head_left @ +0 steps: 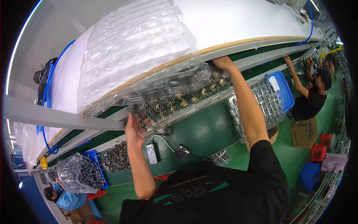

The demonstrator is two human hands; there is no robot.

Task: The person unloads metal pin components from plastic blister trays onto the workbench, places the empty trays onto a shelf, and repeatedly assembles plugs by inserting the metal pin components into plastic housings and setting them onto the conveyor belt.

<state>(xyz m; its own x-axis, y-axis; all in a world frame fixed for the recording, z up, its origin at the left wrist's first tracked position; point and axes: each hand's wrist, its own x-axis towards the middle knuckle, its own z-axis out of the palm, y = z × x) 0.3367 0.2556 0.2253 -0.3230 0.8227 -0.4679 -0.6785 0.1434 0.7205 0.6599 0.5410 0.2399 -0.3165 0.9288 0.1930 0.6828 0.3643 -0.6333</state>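
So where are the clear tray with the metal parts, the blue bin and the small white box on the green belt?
clear tray (175, 102), head view, its filled middle.
blue bin (280, 89), head view, its blue wall.
small white box (151, 153), head view, its top face.

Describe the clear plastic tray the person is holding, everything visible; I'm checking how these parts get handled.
The clear plastic tray is a thin, glossy blister sheet with rows of moulded pockets, many holding small metal parts. It is held lengthwise under the shelf edge, tilted, above the green belt. The left hand grips its near end; the right hand its far end. Empty clear trays lie just above it.
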